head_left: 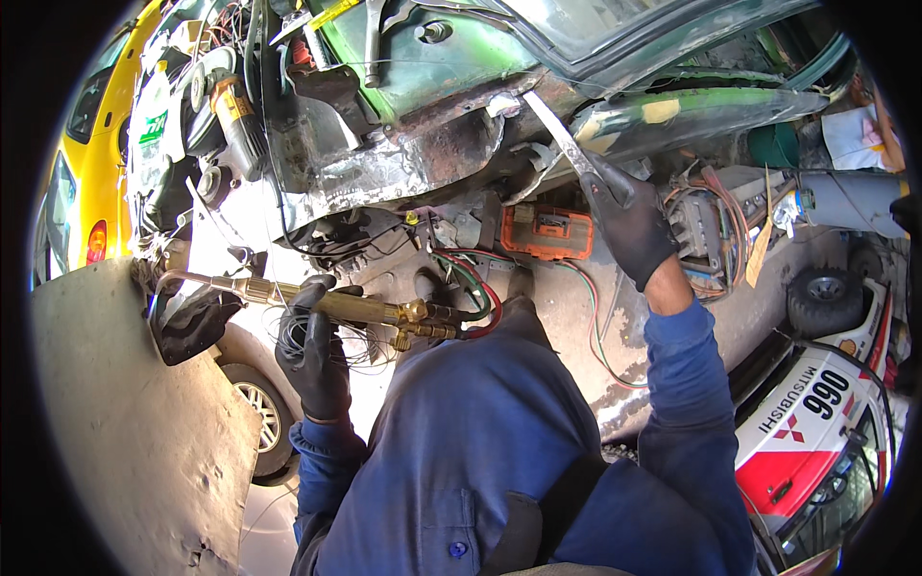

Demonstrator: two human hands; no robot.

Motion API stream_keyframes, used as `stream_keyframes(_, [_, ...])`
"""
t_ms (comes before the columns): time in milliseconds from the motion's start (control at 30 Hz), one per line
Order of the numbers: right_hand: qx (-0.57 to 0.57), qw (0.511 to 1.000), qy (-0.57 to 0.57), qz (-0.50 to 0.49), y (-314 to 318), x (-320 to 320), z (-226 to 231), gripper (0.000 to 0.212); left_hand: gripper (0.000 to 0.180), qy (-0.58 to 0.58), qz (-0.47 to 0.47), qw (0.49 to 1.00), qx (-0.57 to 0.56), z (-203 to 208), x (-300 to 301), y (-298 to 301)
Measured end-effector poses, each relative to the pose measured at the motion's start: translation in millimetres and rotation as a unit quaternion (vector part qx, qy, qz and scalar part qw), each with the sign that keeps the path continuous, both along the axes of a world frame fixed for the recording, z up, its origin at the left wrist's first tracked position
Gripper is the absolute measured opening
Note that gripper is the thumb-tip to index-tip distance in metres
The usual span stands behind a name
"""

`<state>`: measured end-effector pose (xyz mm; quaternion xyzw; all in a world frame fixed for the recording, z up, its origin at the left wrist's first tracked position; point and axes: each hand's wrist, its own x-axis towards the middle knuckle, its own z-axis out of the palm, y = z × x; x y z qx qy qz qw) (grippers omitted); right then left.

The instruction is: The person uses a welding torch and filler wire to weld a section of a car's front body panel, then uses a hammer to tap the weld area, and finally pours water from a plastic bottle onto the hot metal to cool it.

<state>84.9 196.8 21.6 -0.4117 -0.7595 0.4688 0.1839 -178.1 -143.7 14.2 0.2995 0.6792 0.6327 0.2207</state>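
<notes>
The left hand (315,370) has its fingers (313,291) curled round the brass torch (360,307), with loops of thin wire (363,334) beside them. The right hand (632,223) grips a flat metal bar (557,130), its far tip seemingly touching the green car body (461,77).

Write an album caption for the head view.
Beside a green car body, a gloved left grip holds a brass torch while the right grip holds a metal bar.
</notes>
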Motion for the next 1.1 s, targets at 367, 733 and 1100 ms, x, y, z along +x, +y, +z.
stream_keyframes(367, [0.001,0.997,-0.066,0.04,33,10,15,0.043,0.033,-0.025,0.027,0.999,-0.002,6,17,-1])
stream_keyframes(733, [-0.027,0.996,-0.063,0.059,-26,23,24,0.046,0.035,-0.009,0.022,1.0,0.006,7,26,3])
stream_keyframes(1100, [0.051,0.998,0.004,-0.026,-5,4,-19,0.041,0.036,0.016,0.009,1.0,0.001,10,27,2])
